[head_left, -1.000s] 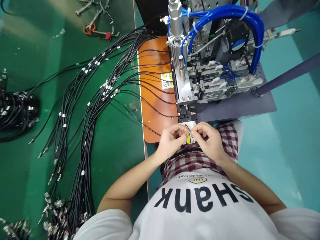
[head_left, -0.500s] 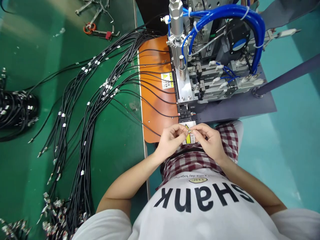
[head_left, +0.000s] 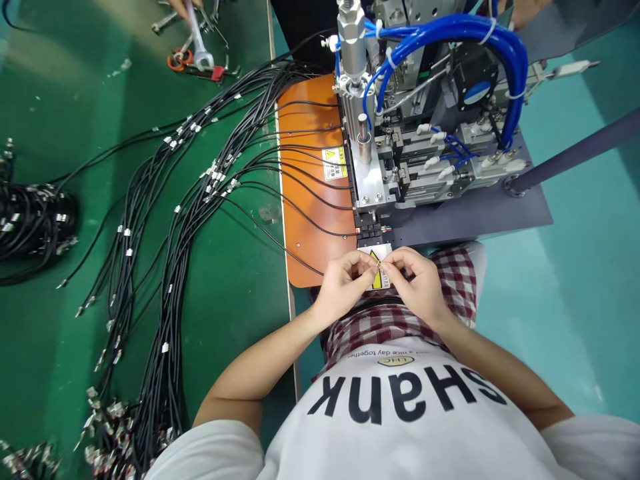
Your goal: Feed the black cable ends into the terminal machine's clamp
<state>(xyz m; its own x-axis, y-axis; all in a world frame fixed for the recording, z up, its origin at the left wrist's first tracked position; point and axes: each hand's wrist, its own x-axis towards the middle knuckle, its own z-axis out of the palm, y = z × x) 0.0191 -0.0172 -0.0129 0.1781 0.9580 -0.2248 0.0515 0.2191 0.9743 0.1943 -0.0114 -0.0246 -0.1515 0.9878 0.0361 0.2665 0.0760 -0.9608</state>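
Observation:
My left hand (head_left: 344,287) and my right hand (head_left: 419,287) meet at the front of the machine. Their fingertips pinch a tiny metal terminal (head_left: 379,265) from both sides, and most of it is hidden by my fingers. Just behind and beneath the fingertips is a white label with a yellow warning triangle (head_left: 376,272). The black metal block of the pneumatic machine (head_left: 367,230) stands just beyond my hands. My checked apron (head_left: 380,323) lies below my wrists.
Many black cables with metal terminals (head_left: 170,220) fan across the green bench (head_left: 240,320) onto an orange plate (head_left: 305,113). A co-worker's hand (head_left: 180,5) holds a wrench (head_left: 199,47) among tools at the top left. Another person's hand (head_left: 530,10) shows at the top right.
A co-worker's hand with a wrench has come into view at the top left, and another hand at the top right. My fingertips have shifted slightly but still pinch the terminal.

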